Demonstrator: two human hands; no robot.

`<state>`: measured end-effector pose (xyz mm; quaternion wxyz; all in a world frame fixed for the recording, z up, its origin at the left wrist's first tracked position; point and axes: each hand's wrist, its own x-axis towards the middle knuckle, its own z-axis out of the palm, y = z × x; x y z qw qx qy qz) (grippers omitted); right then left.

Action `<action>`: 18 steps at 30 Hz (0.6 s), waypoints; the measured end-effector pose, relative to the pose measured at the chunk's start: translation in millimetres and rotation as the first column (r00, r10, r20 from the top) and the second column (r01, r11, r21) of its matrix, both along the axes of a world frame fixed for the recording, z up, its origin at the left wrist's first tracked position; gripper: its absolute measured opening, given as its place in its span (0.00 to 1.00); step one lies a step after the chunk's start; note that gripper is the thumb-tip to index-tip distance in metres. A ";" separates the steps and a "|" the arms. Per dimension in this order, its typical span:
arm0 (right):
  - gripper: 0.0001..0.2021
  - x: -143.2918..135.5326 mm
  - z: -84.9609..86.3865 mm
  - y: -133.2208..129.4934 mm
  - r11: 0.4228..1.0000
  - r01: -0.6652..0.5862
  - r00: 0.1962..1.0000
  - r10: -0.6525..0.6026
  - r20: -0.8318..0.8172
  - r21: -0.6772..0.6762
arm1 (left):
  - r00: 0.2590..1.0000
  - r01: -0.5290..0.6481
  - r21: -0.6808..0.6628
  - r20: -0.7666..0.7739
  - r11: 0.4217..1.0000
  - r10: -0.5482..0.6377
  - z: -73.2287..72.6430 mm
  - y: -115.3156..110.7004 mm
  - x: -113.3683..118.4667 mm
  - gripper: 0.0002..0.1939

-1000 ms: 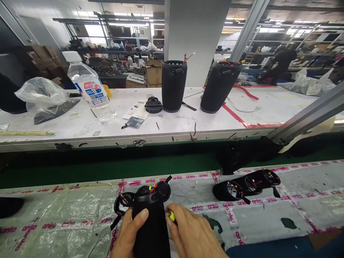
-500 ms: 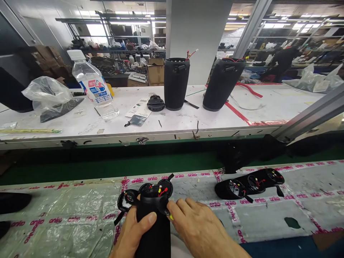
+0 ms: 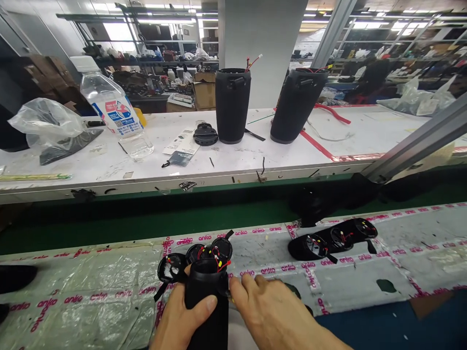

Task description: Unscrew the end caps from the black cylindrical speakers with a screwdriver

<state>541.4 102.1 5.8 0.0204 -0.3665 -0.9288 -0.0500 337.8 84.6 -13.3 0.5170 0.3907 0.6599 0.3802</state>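
Observation:
A black cylindrical speaker housing [image 3: 209, 325] stands upright in front of me, with red and yellow wires at its open top. My left hand [image 3: 178, 316] is wrapped round its left side, the thumb across the front. Closed fingers of my right hand [image 3: 270, 306] press at the right side of its rim, by a dark loop or tab; what they pinch is mostly hidden, with a small yellow bit beneath. Just behind the rim lie several round black open-ended housings [image 3: 171, 267] with wires inside.
More wired black housings [image 3: 333, 240] lie to the right on the plastic-covered bench [image 3: 98, 277]. On the white shelf [image 3: 182, 170] stand a water bottle [image 3: 113, 109], a plastic bag [image 3: 47, 121], a round black cap [image 3: 205, 134] and two speaker housings [image 3: 233, 107]. A metal post [image 3: 412, 138] slants at right.
My view has shifted slightly. My right hand stays at the rim, its grip a little altered, and the yellow bit by its fingers shows less. The left hand keeps hold of the speaker housing.

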 end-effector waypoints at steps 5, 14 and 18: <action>0.13 -1.8 -6.2 1.5 0.994 0.020 0.995 -0.031 -0.093 -0.111 | 0.998 0.046 0.025 -0.034 0.999 -0.045 -4.6 0.4 -1.2 0.37; 0.21 6.0 -47.0 -8.7 0.615 0.008 0.459 -0.703 -0.543 -0.789 | 0.492 -0.031 -0.301 0.825 0.953 0.277 2.3 4.6 0.0 0.40; 0.38 -17.1 -55.1 -11.1 0.456 -0.079 0.378 -0.809 -0.450 -0.886 | 0.406 -0.036 -0.391 0.835 0.920 0.371 5.0 13.5 14.9 0.44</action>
